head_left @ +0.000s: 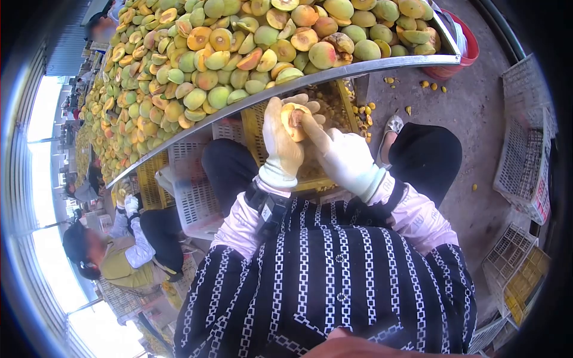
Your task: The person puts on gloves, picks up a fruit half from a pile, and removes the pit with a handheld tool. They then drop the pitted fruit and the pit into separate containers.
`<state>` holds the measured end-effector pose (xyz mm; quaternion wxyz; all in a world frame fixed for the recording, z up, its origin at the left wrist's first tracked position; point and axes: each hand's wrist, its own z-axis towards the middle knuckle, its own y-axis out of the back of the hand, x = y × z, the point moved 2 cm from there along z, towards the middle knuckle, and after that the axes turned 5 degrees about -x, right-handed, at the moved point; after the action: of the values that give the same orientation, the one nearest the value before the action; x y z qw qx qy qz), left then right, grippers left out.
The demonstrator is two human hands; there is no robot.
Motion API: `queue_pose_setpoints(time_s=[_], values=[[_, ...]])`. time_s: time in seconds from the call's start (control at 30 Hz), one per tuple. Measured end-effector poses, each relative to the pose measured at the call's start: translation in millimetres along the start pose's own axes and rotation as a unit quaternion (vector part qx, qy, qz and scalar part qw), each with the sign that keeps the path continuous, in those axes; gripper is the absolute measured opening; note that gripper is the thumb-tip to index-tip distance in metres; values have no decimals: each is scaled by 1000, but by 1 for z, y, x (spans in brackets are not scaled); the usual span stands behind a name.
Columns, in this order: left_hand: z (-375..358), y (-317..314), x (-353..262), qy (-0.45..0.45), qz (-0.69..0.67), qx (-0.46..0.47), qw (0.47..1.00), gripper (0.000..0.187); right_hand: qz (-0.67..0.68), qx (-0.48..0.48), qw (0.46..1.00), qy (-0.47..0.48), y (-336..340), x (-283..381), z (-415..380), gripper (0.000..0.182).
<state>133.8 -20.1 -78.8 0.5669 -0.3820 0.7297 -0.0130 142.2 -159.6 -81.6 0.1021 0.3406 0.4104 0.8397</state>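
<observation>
Both my hands wear pale, stained work gloves and meet just below the edge of a fruit-covered table. My left hand (278, 143) is closed around a peach half (292, 121), its cut face turned toward my right hand and a brownish hollow at its centre. My right hand (347, 160) is closed, with its extended index finger touching the middle of the cut face. Whatever the right fingers may hold is hidden. Beyond my hands, many peach halves (221, 40) are heaped on the metal-edged table (334, 73).
Beneath the table edge sits a yellow crate (352, 110), with a white crate (194, 191) to my left. A red bucket (468, 45) stands at the table's right corner. Stacked crates (525, 161) line the right side. A seated co-worker (128, 256) works at left. Fruit pieces litter the floor.
</observation>
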Motion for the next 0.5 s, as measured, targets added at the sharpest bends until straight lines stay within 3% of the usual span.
queue_pose_setpoints(time_s=[0.13,0.2,0.27,0.5], values=[[-4,-12,-8,-87,89,-11,992,55,96,-72,993,-4,-4,-7,3,62],[-4,-22,-10,-84,-40,18,996,53,127,-117,985,0,-4,-7,4,59],[-7,-24,-10,-92,-33,46,994,54,196,-175,965,-14,-4,-8,7,55],[-12,-24,-2,-94,-43,5,995,51,63,-85,994,-34,2,-5,2,62]])
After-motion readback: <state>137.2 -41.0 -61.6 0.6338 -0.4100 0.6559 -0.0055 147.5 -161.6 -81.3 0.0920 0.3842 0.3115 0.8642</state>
